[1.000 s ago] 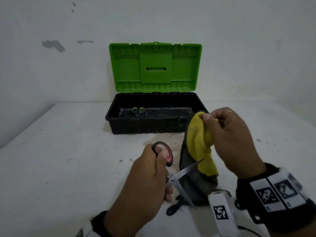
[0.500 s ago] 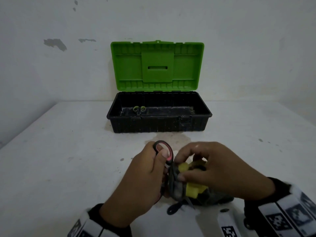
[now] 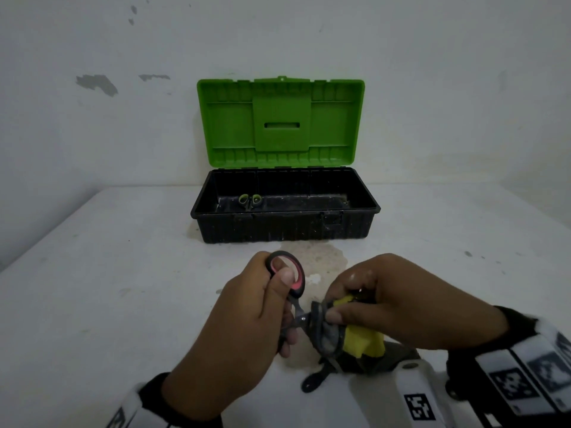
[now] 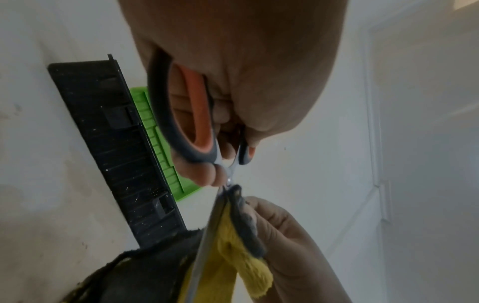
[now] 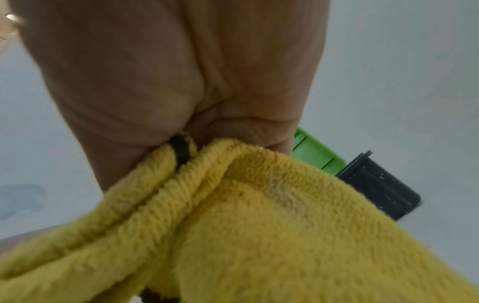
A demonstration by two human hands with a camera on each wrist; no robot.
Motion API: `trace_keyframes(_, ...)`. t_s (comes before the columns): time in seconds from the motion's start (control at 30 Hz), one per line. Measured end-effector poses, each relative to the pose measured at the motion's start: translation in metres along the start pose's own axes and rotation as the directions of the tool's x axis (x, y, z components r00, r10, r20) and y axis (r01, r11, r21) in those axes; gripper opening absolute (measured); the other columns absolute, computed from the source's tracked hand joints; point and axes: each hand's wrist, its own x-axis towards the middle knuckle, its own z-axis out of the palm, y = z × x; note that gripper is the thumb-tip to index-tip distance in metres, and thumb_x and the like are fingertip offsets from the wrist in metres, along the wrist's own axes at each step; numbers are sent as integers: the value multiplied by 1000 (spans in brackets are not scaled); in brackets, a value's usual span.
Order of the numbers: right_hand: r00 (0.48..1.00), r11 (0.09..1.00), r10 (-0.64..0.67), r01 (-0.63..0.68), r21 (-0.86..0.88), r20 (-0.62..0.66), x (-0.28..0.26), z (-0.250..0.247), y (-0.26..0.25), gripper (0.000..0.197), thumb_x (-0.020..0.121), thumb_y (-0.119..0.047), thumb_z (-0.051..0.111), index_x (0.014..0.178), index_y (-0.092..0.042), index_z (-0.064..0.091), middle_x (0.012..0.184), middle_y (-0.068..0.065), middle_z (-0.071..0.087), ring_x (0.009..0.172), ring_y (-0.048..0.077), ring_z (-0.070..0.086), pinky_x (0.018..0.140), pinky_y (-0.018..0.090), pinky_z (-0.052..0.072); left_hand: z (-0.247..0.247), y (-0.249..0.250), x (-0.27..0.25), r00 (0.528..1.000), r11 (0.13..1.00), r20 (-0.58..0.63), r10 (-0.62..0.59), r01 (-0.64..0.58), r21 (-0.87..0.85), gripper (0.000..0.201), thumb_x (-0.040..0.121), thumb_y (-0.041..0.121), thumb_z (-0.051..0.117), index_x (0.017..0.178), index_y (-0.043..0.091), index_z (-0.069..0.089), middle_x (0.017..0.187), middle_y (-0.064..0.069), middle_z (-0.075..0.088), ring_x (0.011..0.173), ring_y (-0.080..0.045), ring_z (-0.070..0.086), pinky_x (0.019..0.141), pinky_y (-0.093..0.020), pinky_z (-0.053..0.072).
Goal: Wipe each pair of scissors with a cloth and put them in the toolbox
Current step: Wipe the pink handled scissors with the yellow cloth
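Note:
My left hand grips the black and red handles of a pair of scissors, thumb through the upper loop. In the left wrist view the scissors point down into the cloth. My right hand pinches a yellow and grey cloth around the blades just past the pivot. The cloth fills the right wrist view. A second pair with green handles lies inside the open toolbox.
The toolbox's green lid stands upright against the white wall. A black strap or handle piece lies on the white table below the cloth. A stain marks the table in front of the box.
My right hand came down from a raised position and wrapped the cloth around the blades, which have come together. The left hand kept its hold on the handles.

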Motion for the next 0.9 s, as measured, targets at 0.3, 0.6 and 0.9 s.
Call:
trace_keyframes(0.3,968,996,71,-54,77,-240,-17,-24,28,14,85,-22,73,73,-29,78,76,-8,76,70,7,70,65,21,53,-11,-5,3,992,984,-104,-70,52,-169,35,93,41,39,90,9,55,57,-7,58,50,-26,60,47,-36,55)
trace_keyframes(0.6,903,785,196,89,614,-382,-3,24,7,23,86,-28,58,97,-8,64,79,6,75,69,14,68,61,23,51,3,-9,17,938,931,-308,-161,42,-362,30,104,31,37,89,12,56,51,0,39,46,-25,60,60,-55,58)
trace_keyframes(0.9,909,965,97,14,263,-405,14,48,-14,18,79,-17,80,75,-28,67,81,-14,71,76,5,68,67,16,51,18,-18,15,882,985,-464,-75,-8,-174,35,100,41,38,73,26,54,53,6,45,55,-13,46,64,-51,50)
